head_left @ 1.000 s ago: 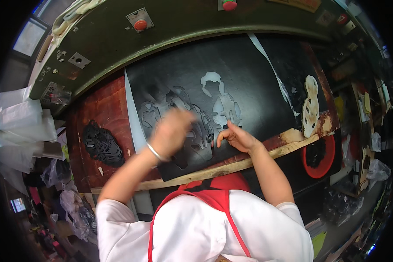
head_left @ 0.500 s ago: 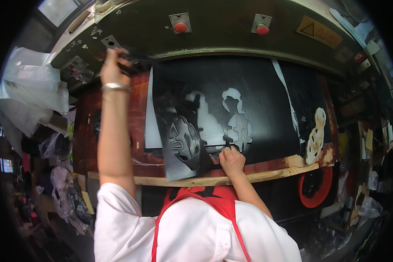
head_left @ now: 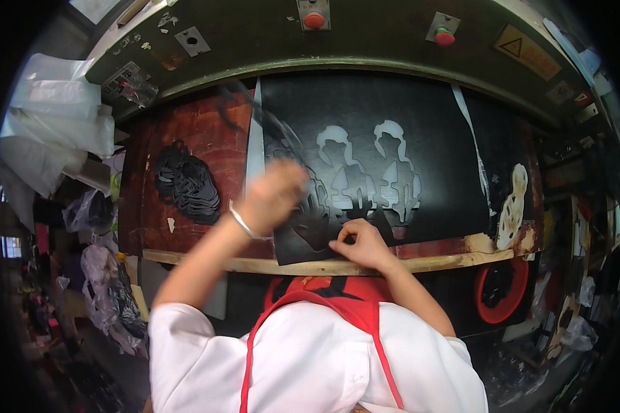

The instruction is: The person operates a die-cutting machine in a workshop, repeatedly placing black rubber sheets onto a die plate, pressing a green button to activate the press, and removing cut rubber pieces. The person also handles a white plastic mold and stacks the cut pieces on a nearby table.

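A black sheet (head_left: 434, 158) lies in front of me with shoe-upper-shaped cut-outs, and white shows through them. My left hand (head_left: 275, 196), wearing a bracelet, is over the sheet's left part; motion smears its fingers. A blurred dark strip (head_left: 275, 124) extends beyond that hand, and whether the hand holds it is unclear. My right hand (head_left: 365, 244) is at the sheet's near edge, thumb and forefinger pinched together on the black material. To the left, a heap of black cut pieces (head_left: 186, 182) rests on the reddish-brown board (head_left: 141, 224).
An off-white shoe-shaped piece (head_left: 513, 206) lies at the board's right. A green machine beam (head_left: 386, 51) with an orange button (head_left: 314, 20) and a red-topped button (head_left: 445, 36) spans the far side. A wooden strip (head_left: 434, 266) edges the front; a red-rimmed round container (head_left: 520, 292) sits below right.
My left hand has come from the far left down over the sheet. My right hand has shifted slightly on the near edge. The view has moved left, showing the heap of black pieces fully.
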Motion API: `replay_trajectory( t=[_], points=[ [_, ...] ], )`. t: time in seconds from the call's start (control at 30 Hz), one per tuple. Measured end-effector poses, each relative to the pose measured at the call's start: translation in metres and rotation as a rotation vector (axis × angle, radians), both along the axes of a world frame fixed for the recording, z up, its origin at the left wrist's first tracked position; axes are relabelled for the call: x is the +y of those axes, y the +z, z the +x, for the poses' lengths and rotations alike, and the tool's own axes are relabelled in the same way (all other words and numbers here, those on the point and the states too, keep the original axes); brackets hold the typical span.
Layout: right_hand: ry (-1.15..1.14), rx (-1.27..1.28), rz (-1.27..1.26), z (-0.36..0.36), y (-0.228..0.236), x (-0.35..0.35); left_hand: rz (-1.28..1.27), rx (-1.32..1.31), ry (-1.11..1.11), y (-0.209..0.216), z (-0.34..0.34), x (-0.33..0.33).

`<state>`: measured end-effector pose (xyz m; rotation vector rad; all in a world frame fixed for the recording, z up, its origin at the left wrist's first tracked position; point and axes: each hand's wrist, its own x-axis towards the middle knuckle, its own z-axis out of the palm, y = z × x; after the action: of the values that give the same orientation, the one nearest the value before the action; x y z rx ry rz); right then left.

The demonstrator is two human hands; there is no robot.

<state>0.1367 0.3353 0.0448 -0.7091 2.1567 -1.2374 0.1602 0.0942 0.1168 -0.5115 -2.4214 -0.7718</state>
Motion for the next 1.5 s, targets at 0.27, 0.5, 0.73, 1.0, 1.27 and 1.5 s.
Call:
replay_trajectory(
  t=[0.27, 0.5, 0.73, 1.0, 1.27, 1.5],
  points=[
    [0.238, -0.891, -0.484, -0.045, -0.031, -0.014, 0.056, -0.151, -0.127, -0.087, 0.063, 0.036],
    [0.129, 0.207, 0.091, 0.001, -0.034, -0.031, 1.066, -0.579, 0.474, -0.007, -0.001, 0.014],
    [-0.287, 0.781, 0.188, 0.021, -0.062, -0.043, 1.099, 0.063, 0.27, 0.131, -0.021, -0.097],
    [-0.263, 0.856, 0.197, 0.021, -0.065, -0.047, 1.11, -0.048, 0.267, 0.147, -0.02, -0.111],
    [-0.261, 0.902, 0.31, 0.022, -0.072, -0.048, 1.108, 0.02, 0.546, 0.178, -0.014, -0.126],
    [-0.274, 0.933, 0.287, 0.022, -0.071, -0.048, 0.64, 0.232, 0.347, 0.277, 0.037, -0.194]
  ],
)
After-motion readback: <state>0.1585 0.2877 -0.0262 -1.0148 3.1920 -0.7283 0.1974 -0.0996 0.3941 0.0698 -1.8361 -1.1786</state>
